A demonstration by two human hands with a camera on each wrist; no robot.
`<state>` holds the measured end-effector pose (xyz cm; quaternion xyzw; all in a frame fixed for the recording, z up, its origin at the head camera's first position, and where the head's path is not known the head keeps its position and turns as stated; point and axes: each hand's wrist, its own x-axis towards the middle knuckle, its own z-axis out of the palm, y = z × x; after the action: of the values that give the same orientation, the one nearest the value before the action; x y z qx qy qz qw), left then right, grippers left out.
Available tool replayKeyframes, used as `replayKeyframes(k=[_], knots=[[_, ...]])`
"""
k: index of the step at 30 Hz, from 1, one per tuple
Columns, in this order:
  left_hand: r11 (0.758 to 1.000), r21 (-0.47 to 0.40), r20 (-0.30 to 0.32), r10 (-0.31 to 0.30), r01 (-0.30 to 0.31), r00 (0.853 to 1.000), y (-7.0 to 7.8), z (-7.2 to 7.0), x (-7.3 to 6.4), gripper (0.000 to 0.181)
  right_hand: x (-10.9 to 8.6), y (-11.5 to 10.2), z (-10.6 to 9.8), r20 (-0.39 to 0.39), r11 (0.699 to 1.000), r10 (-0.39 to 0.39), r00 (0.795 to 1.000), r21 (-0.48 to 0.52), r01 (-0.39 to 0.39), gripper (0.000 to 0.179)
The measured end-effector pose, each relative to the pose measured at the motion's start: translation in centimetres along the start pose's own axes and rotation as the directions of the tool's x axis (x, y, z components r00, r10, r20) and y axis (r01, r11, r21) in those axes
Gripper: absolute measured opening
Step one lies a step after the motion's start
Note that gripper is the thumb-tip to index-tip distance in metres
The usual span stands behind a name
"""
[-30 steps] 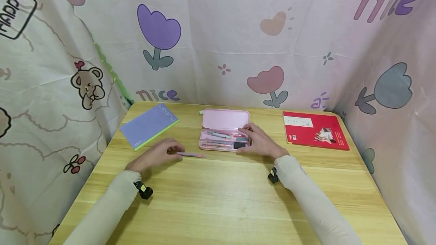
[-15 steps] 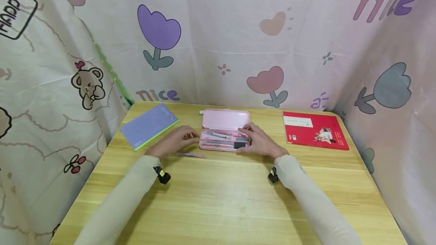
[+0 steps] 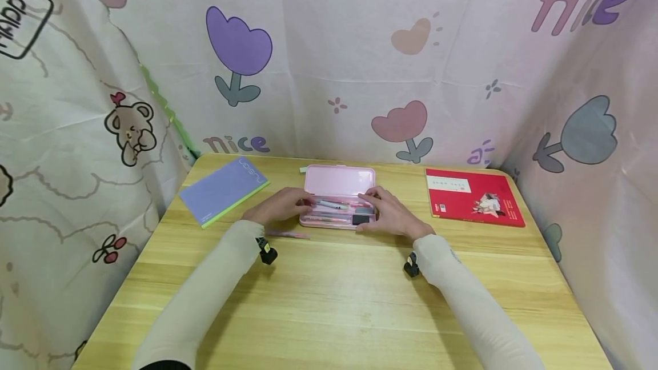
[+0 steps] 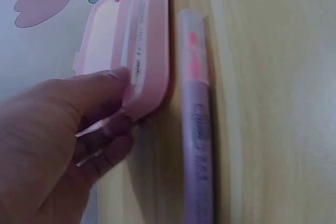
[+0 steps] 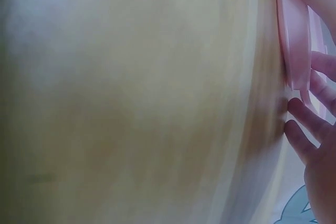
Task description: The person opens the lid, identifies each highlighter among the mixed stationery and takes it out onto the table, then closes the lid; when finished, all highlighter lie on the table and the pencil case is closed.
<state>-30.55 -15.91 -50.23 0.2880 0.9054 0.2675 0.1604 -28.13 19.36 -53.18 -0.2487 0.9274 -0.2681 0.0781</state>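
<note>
A pink pencil case point(image 3: 340, 180) lies with its lid raised in the middle of the table. Pens point(image 3: 329, 204) and a dark block point(image 3: 360, 219) are inside its tray. My left hand point(image 3: 280, 204) is at the case's left end; in the left wrist view its thumb lies over the rim while the curled fingers sit against the outer side. At the other end my right hand point(image 3: 393, 214) grips the case, thumb at the front corner and fingers by the hinge. A purple highlighter point(image 4: 197, 145) with a clear cap and pink tip lies on the table before the case.
A blue-purple notebook point(image 3: 224, 190) with a green edge lies at the back left. The red book point(image 3: 473, 196) is at the back right. Just behind the case's left corner shows a small pale piece point(image 3: 303, 170). A printed curtain point(image 3: 329, 61) hangs beyond the table.
My left hand has let go of the highlighter, which stays on the table, and moved right and back to the pencil case's left end. The right hand has stayed put.
</note>
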Motion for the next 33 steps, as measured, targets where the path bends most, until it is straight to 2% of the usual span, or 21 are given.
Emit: replayKeyframes(k=[10,16,20,26,33], knots=[[1.0,0.001,0.07,-0.009,0.009,0.997,0.7,-0.3,0.4,0.02,-0.2,-0.2,0.0,0.002,1.0,0.004,1.0,-0.001,-0.004,0.104],[0.999,-0.04,0.042,-0.023,0.024,0.999,0.5,-0.2,0.4,0.016,-0.1,0.0,0.1,-0.005,1.0,0.011,1.0,0.002,-0.011,0.105],[0.995,-0.093,-0.01,-0.044,0.043,0.999,0.3,-0.3,-0.1,0.017,-0.2,-0.1,0.1,-0.004,1.0,0.012,1.0,0.006,-0.012,0.105],[0.989,-0.143,-0.116,-0.043,0.026,0.992,-0.6,-0.7,-2.2,0.014,-0.2,-0.2,0.1,-0.004,1.0,0.005,1.0,0.0,-0.005,0.105],[0.986,-0.169,-0.145,-0.02,-0.005,0.989,-2.0,-1.4,-6.4,0.016,-0.1,-0.1,0.0,-0.01,1.0,-0.007,1.0,-0.008,0.007,0.102]])
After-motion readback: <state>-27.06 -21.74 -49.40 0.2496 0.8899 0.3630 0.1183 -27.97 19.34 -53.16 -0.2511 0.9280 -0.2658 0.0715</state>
